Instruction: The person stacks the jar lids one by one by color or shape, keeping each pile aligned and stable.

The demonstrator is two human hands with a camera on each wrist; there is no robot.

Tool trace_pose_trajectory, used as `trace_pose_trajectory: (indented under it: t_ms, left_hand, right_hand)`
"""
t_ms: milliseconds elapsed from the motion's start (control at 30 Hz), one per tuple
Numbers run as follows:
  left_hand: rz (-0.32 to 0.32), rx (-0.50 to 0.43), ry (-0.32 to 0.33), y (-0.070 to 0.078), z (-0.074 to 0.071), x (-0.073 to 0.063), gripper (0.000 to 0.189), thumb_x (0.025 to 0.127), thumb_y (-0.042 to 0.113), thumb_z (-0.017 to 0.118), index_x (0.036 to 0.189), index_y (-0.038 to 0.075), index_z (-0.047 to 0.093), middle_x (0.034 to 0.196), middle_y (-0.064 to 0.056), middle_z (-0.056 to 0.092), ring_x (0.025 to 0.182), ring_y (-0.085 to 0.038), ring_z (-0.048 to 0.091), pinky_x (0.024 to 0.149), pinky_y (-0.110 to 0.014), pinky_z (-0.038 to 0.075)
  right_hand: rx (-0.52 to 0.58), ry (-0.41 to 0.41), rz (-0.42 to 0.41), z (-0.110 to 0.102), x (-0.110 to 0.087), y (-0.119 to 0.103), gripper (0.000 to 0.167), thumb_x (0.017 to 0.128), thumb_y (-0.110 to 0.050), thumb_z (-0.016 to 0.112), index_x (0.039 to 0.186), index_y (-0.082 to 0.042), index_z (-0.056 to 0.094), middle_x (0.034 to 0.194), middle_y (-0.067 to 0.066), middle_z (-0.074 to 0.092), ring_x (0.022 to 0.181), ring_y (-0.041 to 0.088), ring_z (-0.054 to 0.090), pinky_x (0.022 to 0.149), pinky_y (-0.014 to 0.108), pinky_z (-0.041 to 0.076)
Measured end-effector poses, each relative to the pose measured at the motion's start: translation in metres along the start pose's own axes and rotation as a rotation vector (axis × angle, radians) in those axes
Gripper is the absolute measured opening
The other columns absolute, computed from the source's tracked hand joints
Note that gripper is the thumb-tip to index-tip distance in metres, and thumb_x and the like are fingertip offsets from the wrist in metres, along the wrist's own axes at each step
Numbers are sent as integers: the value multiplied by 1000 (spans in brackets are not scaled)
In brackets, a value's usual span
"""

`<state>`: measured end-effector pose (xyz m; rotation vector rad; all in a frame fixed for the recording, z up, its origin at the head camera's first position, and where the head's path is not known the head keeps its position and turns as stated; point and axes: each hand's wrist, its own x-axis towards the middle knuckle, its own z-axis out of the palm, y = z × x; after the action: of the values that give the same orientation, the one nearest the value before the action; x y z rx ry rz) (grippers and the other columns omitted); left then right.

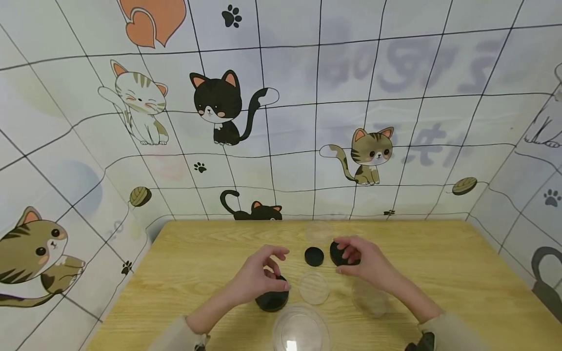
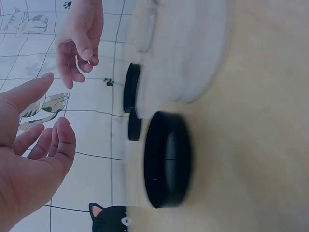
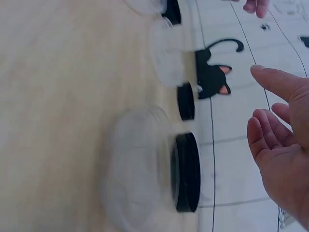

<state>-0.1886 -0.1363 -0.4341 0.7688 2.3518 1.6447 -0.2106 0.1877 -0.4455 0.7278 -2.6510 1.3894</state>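
1. Head view: a left black lid [image 1: 273, 301] is sitting on the table [image 1: 197, 263] below the left hand [image 1: 254, 280]. The left wrist view is showing its hollow side facing up; I cannot tell what is inside.
2. That hand is hovering, its thumb spread away from its bent fingers.
3. A right black lid [image 1: 336, 253] is lying below the right hand [image 1: 368, 260], whose thumb is also spreading away from bent fingers.
4. A small black lid [image 1: 313, 256] is sitting between them, nearer the right one.
5. Wood is showing through the big clear container [image 1: 303, 321] and the small clear container [image 1: 313, 288].
6. Cats are decorating the wall [image 1: 291, 126].
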Motion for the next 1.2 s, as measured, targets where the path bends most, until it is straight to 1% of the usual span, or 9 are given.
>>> trace_pose_trajectory:
  t_ms: [100,200,367,533,600,800,1000,1100,1200]
  left_hand:
    - [37,21,-6,1,-3,23,65,82,7,86,140,4,56,121,-9,54,91,-24,60,79,-29,56]
    - [45,14,-2,-1,-5,46,66,83,7,85,141,2,55,122,-12,54,93,-27,61,79,-30,57]
    - [-9,14,12,-12,-6,79,65,85,5,84,143,2,54,126,-15,57,99,-29,65,76,-32,57]
    - [-114,16,21,-31,-7,103,66,87,7,83,145,3,52,134,-19,56,103,-24,66,79,-34,57]
    - [-143,0,31,-37,-8,111,67,88,6,82,146,1,50,137,-23,54,105,-26,65,81,-37,57]
    - [-175,-18,77,-55,-10,134,70,88,7,81,148,-4,46,137,-28,54,110,-34,64,86,-40,58]
    - [-223,-54,87,-70,-2,147,71,88,5,81,149,-2,45,140,-26,53,115,-35,63,86,-41,58]
    - [-221,-82,124,-80,4,152,71,85,1,82,147,-4,47,137,-26,54,114,-37,63,82,-39,59]
    - [-225,-112,162,-85,8,155,70,84,-3,81,146,-5,48,135,-26,55,113,-38,64,81,-39,60]
  right_hand:
    - [16,56,69,-15,16,7,62,83,-6,86,139,1,59,116,11,64,95,30,63,79,29,55]
    - [35,93,119,-28,32,14,63,86,-9,83,142,1,55,122,14,63,103,35,63,84,29,54]
    - [13,117,133,-30,51,32,65,87,-12,83,142,4,53,124,20,62,107,37,64,90,40,55]
    - [-14,90,179,-18,64,56,67,87,-12,83,144,6,51,129,27,60,110,38,63,93,50,54]
    - [-10,82,201,-13,68,62,69,87,-11,83,145,7,50,130,29,59,112,40,62,94,52,53]
    - [-18,46,236,-4,80,70,74,88,-13,82,147,10,45,135,30,57,119,43,59,97,54,51]
    - [-33,8,270,-1,88,73,77,88,-16,82,149,9,42,138,30,55,123,44,57,100,55,49]
    - [-37,-11,281,2,91,77,79,87,-18,83,149,8,42,138,30,55,124,45,56,102,57,47]
    - [-31,-35,296,4,93,82,80,86,-18,84,149,9,42,138,30,55,125,46,55,102,57,47]
